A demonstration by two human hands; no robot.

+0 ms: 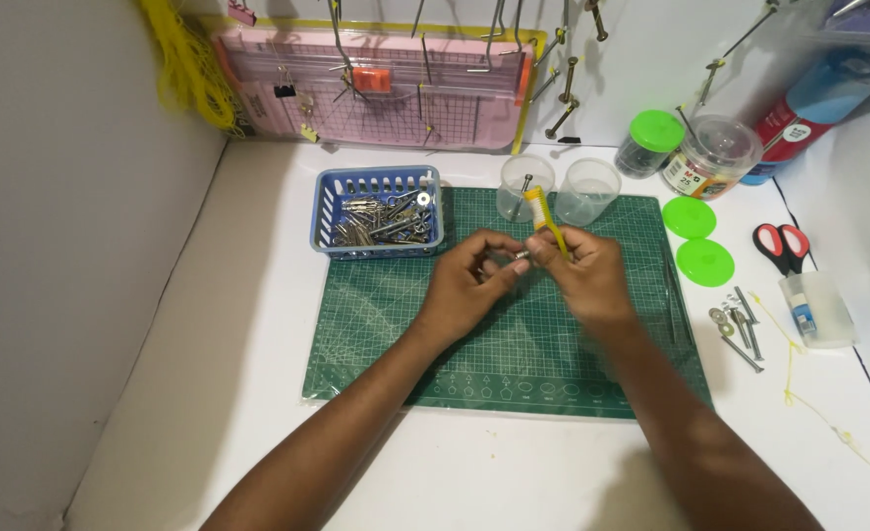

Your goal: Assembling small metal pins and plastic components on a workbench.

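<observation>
White table carries a green cutting mat. Blue basket of metal hardware at the mat's far left corner; two clear cups at its far edge. Over mid-mat, left hand pinches a small metal bolt at thumb and fingertips — right hand, fingers curled closed, grips a yellow brush, its head tilted up just beside the bolt.

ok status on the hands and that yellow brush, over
Left hand pinching a small metal piece. Right hand gripping yellow brush, bristles at the piece. Both over green mat, nothing between them.
</observation>
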